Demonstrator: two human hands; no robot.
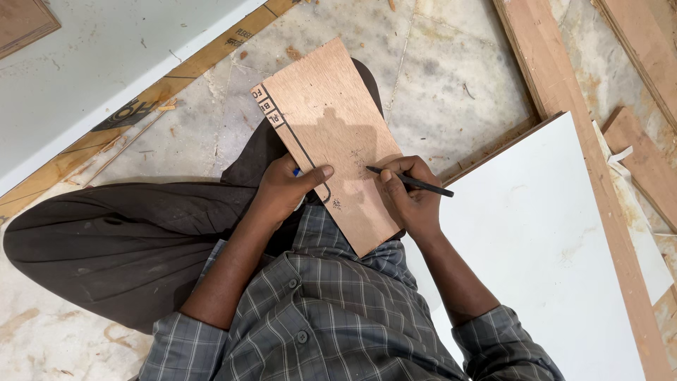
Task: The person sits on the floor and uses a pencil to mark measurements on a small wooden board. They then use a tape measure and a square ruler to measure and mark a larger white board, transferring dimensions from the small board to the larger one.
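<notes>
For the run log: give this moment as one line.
left hand: grips plywood piece edge | right hand: pencil tip on plywood | seated on floor

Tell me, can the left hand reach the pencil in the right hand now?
Probably yes. The left hand grips the plywood piece edge, close to the pencil in the right hand; only bare board lies between.

Left hand (285, 189) curled, thumb pressed flat, right hand (409, 194) in a writing grip, forearms converging
</notes>
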